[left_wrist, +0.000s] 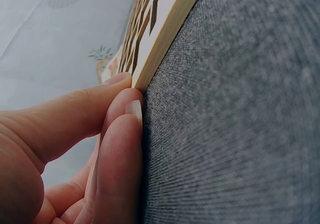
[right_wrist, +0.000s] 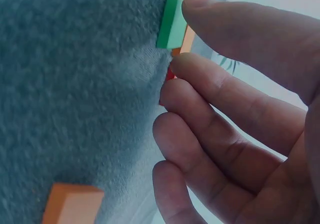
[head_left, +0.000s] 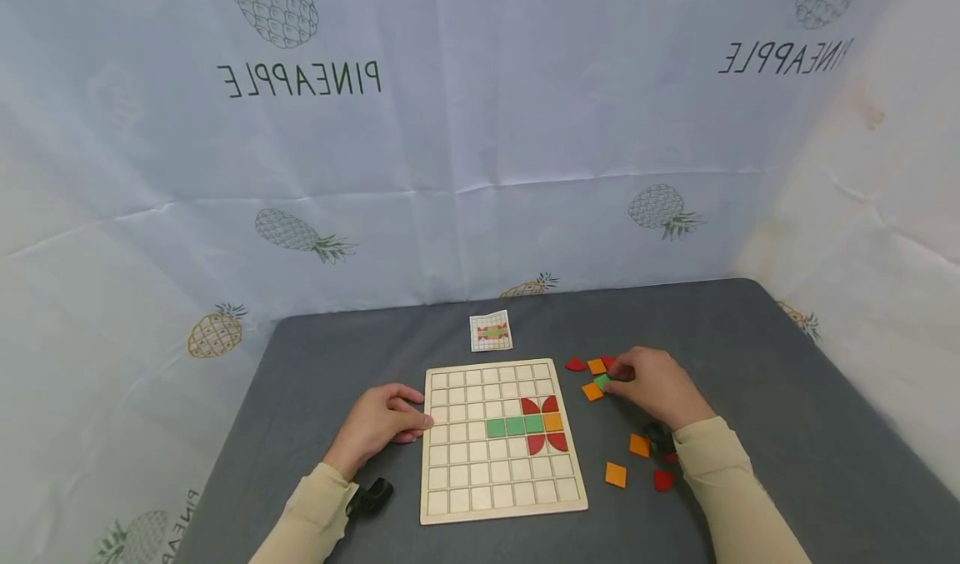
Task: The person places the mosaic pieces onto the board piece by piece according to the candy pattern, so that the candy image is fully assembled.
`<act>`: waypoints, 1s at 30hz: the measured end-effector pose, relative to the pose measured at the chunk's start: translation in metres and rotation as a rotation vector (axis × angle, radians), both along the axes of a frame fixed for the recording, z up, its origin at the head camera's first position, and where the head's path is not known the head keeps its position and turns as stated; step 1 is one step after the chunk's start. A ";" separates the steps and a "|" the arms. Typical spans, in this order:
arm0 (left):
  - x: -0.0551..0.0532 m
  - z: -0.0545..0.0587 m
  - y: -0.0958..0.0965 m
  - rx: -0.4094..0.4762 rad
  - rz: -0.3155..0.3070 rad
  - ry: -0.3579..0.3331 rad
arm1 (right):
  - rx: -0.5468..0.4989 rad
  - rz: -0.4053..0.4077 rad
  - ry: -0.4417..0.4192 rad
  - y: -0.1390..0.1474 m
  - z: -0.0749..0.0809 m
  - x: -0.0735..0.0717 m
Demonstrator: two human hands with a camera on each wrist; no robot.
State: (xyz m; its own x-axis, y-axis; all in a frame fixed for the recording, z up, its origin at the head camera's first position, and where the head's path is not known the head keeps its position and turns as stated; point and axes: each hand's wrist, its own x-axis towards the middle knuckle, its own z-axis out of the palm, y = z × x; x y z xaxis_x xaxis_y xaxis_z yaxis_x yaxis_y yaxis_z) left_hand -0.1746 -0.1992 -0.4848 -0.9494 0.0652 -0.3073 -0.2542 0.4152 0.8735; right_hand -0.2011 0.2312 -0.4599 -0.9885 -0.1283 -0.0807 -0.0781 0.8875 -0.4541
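Observation:
A pale wooden grid board lies on the dark table. My left hand pinches its left edge, thumb on top and fingertips against the side. Green square tiles form a row on the board, with an orange tile at the right end and red curved tiles above and below. Right of the board, my right hand is over a loose green tile. The thumb touches or nearly touches one end of it; the forefinger sits just beyond the other end.
Around the green tile lie orange tiles and red curved tiles. Nearer me are another orange tile and a red tile. Behind the board lies a small pattern card. A pineapple-print curtain hangs behind the table.

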 end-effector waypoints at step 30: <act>0.001 -0.001 -0.001 0.001 -0.011 0.012 | 0.011 -0.004 -0.034 0.009 0.000 -0.004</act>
